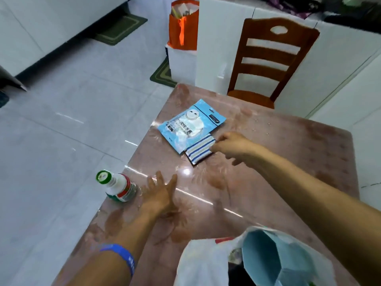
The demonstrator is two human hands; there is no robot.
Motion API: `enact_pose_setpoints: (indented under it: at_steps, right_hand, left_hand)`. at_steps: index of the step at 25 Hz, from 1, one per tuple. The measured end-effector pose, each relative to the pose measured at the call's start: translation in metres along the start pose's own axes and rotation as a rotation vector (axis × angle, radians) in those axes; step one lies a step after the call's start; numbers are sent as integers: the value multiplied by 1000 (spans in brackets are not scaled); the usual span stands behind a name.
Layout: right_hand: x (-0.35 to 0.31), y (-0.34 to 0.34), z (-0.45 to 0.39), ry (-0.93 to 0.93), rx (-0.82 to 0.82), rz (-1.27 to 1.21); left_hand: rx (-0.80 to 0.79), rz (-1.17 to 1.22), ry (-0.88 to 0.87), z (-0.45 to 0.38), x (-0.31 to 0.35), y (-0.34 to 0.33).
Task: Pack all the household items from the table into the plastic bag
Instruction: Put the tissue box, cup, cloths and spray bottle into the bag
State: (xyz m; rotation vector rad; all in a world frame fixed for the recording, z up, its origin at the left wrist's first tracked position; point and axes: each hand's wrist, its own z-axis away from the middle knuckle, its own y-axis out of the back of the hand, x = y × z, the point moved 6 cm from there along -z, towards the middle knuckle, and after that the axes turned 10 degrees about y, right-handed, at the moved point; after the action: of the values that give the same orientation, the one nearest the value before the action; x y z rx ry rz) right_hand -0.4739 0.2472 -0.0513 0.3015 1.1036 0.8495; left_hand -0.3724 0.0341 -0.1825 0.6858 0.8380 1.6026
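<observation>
On glossy pink table (268, 182) (white tiled floor (61, 141) beside), right hand (231, 146) fingers pinch striped cloth (199, 150); left hand (159, 196) splayed.

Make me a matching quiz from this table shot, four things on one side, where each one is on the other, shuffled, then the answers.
Things:
1. bottle
2. striped cloth
3. blue packet
4. plastic bag

Places:
A. nearest the camera, open
B. at the right hand fingertips
C. standing at the table edge, just left of the left hand
D. flat, on the far side of the cloth, towards the chair

Pairs: 1-C, 2-B, 3-D, 4-A
</observation>
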Motion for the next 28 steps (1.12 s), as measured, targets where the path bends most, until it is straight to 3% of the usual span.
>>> enact_pose_setpoints:
  at_steps: [2, 8, 12, 15, 22, 26, 28]
  right_hand:
    - [15, -11, -48, -75, 107, -77]
    - [44, -54, -144, -321, 338, 71]
    - [52, -84, -161, -243, 322, -2]
    - [58, -86, -145, -202, 303, -187]
    - [6, 19, -15, 96, 285, -314]
    - [-28, 58, 97, 299, 120, -433]
    - [-38, 70, 158, 397, 63, -584]
  left_hand:
    - [-7, -12, -12, -16, 0, -9]
    - [3, 42, -18, -27, -3, -22]
    - [-41, 50, -4, -28, -2, -23]
    - [-57, 75, -10, -26, -2, -20]
    - [-61, 101, -33, 4, -4, 8]
    - [4, 665, -66, 56, 11, 55]
    - [-74, 1030, -24, 98, 27, 75]
